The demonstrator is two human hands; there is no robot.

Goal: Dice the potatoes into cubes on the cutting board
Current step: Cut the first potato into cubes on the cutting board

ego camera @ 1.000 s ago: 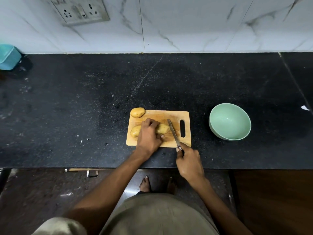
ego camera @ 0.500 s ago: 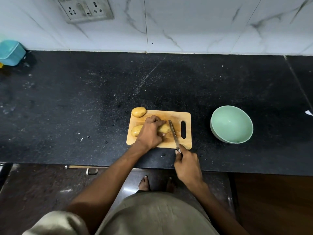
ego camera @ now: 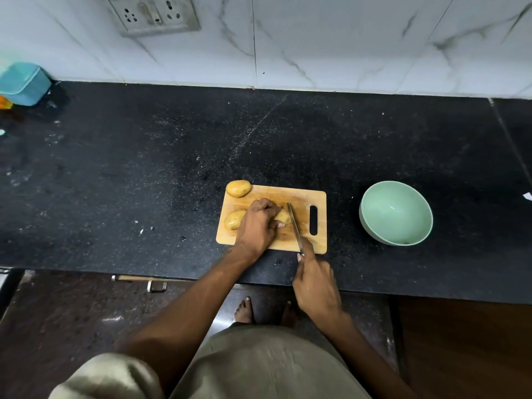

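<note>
Head cam, looking down at a black speckled bench (ego camera: 288, 145) w/ white marble tile behind it. Wooden cutting board (ego camera: 319, 243) sits near the front edge of the bench, roughly mid-length, handle slot on its right side.

3 potatoes on the board, all w/ skin on. One whole potato (ego camera: 238, 188) at the board's back-left corner, hanging a bit over the edge. Second potato (ego camera: 233, 219) by the left edge, partly hidden under the wrist. Third potato (ego camera: 283, 216) around the middle of the board, that's the one being worked on.

Left hand (ego camera: 259, 226) is curled over the middle potato, fingers bent on top and thumb tucked on the near side, holding it down. Right hand (ego camera: 315, 286) grips the knife (ego camera: 294, 226) handle just off the board's front edge, index finger stretched along the top of the blade. Blade runs front to back across the board, lying right against the right end of the held potato. Can't tell if it's bitten in yet.

Mint green bowl (ego camera: 395, 213) stands to the right of the board, well apart from it, nothing visible inside. Teal container (ego camera: 24, 83) at the far back-left corner of the bench. Wall socket plate (ego camera: 155, 14) up on the tile.
</note>
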